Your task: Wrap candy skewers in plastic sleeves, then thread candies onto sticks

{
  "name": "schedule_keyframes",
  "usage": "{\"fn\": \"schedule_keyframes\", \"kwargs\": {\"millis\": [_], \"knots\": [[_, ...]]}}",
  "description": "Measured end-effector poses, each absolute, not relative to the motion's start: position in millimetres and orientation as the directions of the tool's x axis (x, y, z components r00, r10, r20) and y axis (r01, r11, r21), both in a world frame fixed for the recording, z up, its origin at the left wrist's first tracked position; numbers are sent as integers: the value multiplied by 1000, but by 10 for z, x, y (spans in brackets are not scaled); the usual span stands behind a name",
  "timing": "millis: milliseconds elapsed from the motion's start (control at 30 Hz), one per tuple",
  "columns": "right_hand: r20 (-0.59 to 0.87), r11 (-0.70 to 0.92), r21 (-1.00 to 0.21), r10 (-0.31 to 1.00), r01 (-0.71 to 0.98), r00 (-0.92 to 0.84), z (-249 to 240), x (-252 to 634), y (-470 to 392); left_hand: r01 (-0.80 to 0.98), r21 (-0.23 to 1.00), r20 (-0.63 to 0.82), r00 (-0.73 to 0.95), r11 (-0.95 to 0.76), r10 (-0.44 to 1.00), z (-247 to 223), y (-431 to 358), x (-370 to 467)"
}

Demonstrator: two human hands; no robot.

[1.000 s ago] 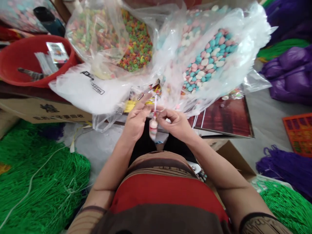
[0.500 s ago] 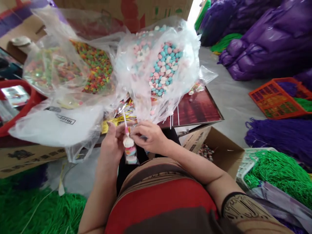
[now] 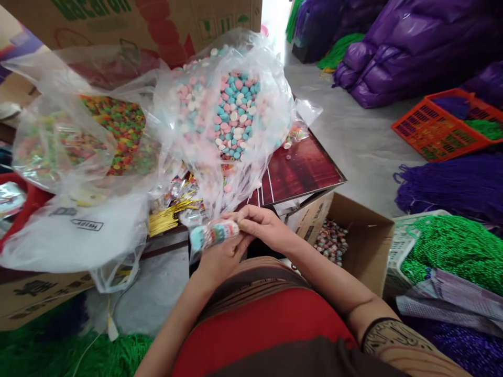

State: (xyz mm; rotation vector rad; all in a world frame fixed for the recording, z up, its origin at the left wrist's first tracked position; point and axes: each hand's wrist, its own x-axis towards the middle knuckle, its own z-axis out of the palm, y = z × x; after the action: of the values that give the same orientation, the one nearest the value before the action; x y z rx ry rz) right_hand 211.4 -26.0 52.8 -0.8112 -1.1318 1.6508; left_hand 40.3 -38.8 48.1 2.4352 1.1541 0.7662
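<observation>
Crosswise, candy packet (image 3: 214,233) in left hand (image 3: 220,256) grip, right hand (image 3: 261,228) pinching its end

The candy packet (image 3: 214,233) lies at the centre, held between the left hand (image 3: 220,256) below it and the right hand (image 3: 261,228) at its 3 o'clock. At 12 o'clock a bag of candy tablets (image 3: 231,115) rests on the table (image 3: 302,170); a bag of candy rings (image 3: 113,131) is at 10 o'clock. Twist ties (image 3: 168,217) lie at 9 o'clock. An open cardboard box (image 3: 361,246) stands at 3 o'clock, a basket (image 3: 440,125) at 2 o'clock.
</observation>
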Motion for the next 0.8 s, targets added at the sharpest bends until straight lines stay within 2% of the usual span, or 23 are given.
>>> {"fn": "schedule_keyframes", "kwargs": {"millis": [133, 200, 267, 367, 467, 533, 600, 700, 733, 800], "knots": [[-54, -58, -938, 998, -342, -22, 280, 2598, -436, 467, 551, 311, 655, -692, 689, 402, -349, 592], [-48, -7, -972, 984, -236, 172, 130, 2977, -553, 474, 544, 315, 649, -692, 693, 372, -308, 638], [-44, -24, -998, 927, -60, 373, -47, 3407, -715, 489, 549, 332, 616, -678, 714, 337, -255, 657], [-38, -193, -966, 769, 175, 638, -359, 4025, -1024, 491, 560, 372, 570, -667, 732, 283, -138, 688], [-45, -486, -814, 597, 317, 801, -640, 4460, -1302, 507, 525, 390, 571, -684, 722, 229, 19, 768], [-60, -646, -665, 546, 375, 836, -733, 4592, -1406, 561, 465, 356, 591, -686, 724, 187, 131, 838], [1, -652, -596, 583, 468, 812, -717, 4585, -1414, 636, 391, 290, 601, -666, 745, 139, 241, 899], [230, -399, -678, 682, 617, 694, -516, 4367, -1197, 731, 298, 217, 575, -614, 789, 72, 390, 948], [273, -301, -727, 698, 617, 662, -425, 4265, -1053, 755, 276, 206, 558, -595, 804, 55, 434, 952], [255, -126, -836, 773, 535, 581, -252, 4072, -655, 793, 247, 199, 521, -557, 830, 30, 508, 945]]}}
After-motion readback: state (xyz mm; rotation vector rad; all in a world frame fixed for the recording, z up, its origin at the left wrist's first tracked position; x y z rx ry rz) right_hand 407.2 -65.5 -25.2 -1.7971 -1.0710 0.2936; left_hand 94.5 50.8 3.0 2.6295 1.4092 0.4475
